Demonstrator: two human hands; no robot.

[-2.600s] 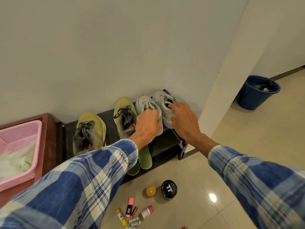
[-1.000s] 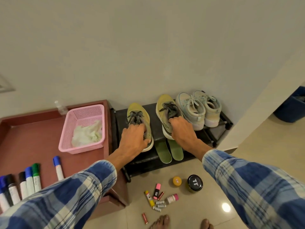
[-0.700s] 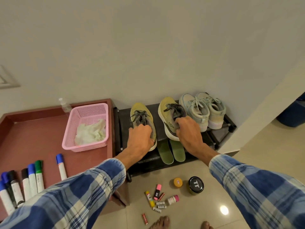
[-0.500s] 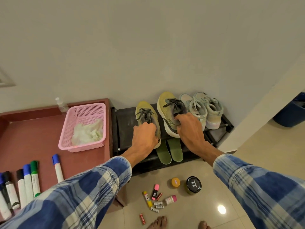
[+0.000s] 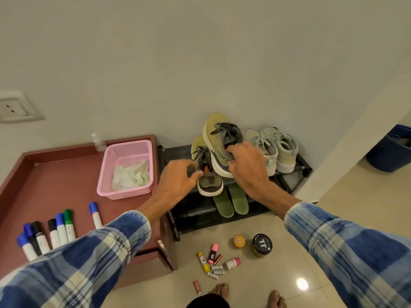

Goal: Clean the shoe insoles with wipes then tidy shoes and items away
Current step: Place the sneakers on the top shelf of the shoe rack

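Note:
Two olive-yellow running shoes are over the top of the black shoe rack [image 5: 178, 153]. My right hand [image 5: 246, 168] grips the right olive shoe [image 5: 219, 138] at its collar and holds it raised and tilted, overlapping the other one. My left hand [image 5: 178, 182] pinches the collar of the left olive shoe [image 5: 210, 182], whose heel hangs past the rack's front. Two green insoles [image 5: 231, 202] lie side by side on the lower shelf. A pale mint pair of sneakers [image 5: 274, 148] stands at the rack's right end.
A pink basket [image 5: 131, 150] with used wipes, a clear spray bottle [image 5: 98, 143] and several markers [image 5: 55, 232] are on the red-brown table [image 5: 66, 178]. On the floor lie two small jars [image 5: 262, 245], a highlighter [image 5: 213, 255] and batteries. A blue bin [image 5: 391, 152] stands far right.
Both olive shoes have shifted right toward the pale pair. My right hand has lifted its shoe and tilted it. My left hand's grip has loosened to a fingertip pinch.

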